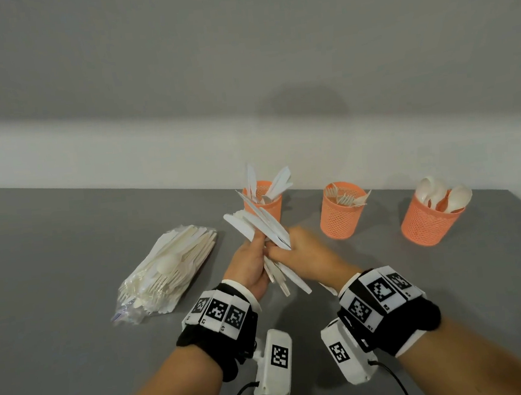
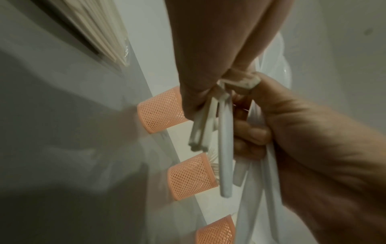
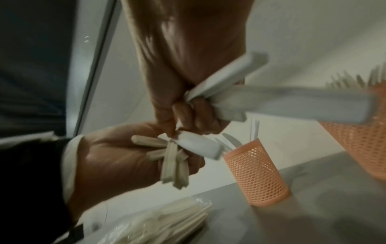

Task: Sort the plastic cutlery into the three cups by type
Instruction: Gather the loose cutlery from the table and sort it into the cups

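Three orange mesh cups stand in a row: the knife cup (image 1: 263,205), the fork cup (image 1: 341,214) and the spoon cup (image 1: 431,219). In front of the knife cup, both hands meet around a bundle of white plastic knives (image 1: 256,221) raised above the table. My left hand (image 1: 250,260) grips several handles from below. My right hand (image 1: 302,250) grips other knives of the bundle, blades pointing up and left. In the right wrist view my right hand (image 3: 196,115) clamps white handles (image 3: 271,100), and my left hand (image 3: 117,156) holds cream-coloured handles (image 3: 171,163).
A clear plastic bag (image 1: 165,270) with mixed forks, spoons and knives lies on the grey table (image 1: 55,260) to the left of my hands. The table's far edge meets a white wall just behind the cups. Wrist-camera cables hang below both forearms.
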Demonstrator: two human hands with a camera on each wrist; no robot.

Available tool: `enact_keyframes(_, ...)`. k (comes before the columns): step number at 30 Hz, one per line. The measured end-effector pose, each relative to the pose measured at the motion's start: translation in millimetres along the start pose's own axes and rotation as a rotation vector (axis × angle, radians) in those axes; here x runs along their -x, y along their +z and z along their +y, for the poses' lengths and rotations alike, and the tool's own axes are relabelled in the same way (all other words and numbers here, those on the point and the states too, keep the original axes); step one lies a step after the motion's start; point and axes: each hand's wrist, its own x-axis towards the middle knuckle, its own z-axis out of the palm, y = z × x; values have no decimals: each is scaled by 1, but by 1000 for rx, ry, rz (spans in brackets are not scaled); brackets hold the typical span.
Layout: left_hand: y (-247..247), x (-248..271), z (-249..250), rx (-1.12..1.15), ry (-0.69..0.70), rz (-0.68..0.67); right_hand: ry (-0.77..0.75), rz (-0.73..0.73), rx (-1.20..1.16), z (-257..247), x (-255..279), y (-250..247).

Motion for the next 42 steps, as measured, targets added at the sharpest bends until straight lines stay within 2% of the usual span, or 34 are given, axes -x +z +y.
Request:
enact_keyframes(3,-4,0,5,65,42,-41,-3,-60,-124,-2,-3,-14)
enact_keyframes(5,-10,-2,8,106,33,-23,13,-25,-201,-2,-7,-28)
enact_keyframes(10,-26,-9,21,147,29,24,18,272,-358,-3,-46,-61)
enact_keyframes(13,-32,-12,32,164,28,33,-104,473,-466,-20,-81,-70)
enact_keyframes(16,-38,-15,43,158,46,34,-184,563,-541,-30,-118,-65)
enact_keyframes(20,-44,-19,50,164,74,39,-155,547,-514,-16,-155,-43)
enact_keyframes(26,-44,-35,55,134,87,47,-136,399,-436,14,-175,-27)
enact_keyframes(29,-39,-44,55,124,85,38,-58,332,-368,24,-180,-23)
enact_keyframes(33,-32,-50,54,125,79,2,110,113,-204,34,-184,-19)
enact_keyframes(36,-28,-53,52,125,74,-39,137,13,-96,29,-183,-27)
enact_keyframes(39,-26,-54,48,123,60,-97,76,52,-175,14,-175,-42)
enact_keyframes(42,-20,-53,45,134,52,-160,-99,287,-217,-4,-153,-57)
